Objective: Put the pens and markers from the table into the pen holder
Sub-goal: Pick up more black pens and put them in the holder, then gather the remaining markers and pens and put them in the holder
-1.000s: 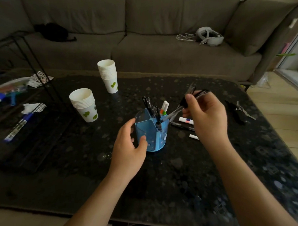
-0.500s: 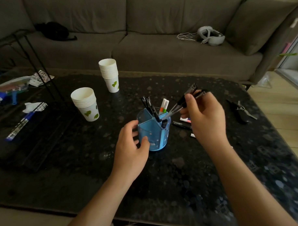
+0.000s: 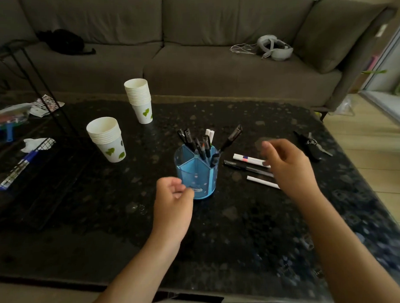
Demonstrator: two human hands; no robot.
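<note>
From the head camera, a blue pen holder (image 3: 196,174) is standing upright on the dark speckled table (image 3: 231,229), divided into compartments, and pens and markers are leaning out of its far compartments: about seven can be counted, though the cluster is too crowded to be sure, and one black pen (image 3: 230,137) is tilting out toward the right. Three more are lying on the table just to the right of the holder: a white marker (image 3: 248,159) with a coloured band, a black pen (image 3: 245,168) beside it, and a plain white marker (image 3: 261,182) nearest the camera. The left hand (image 3: 173,198) is sitting just beside the holder's near left wall with its fingers curled loosely inward, holding nothing. The right hand (image 3: 288,165) is hovering over the three loose items, fingers half bent and spread apart, empty and somewhat blurred. Two stacks of white paper cups with green hearts are standing to the left, one near (image 3: 106,140) and one farther back (image 3: 139,100). A black tool (image 3: 308,145) is lying toward the right edge.
</note>
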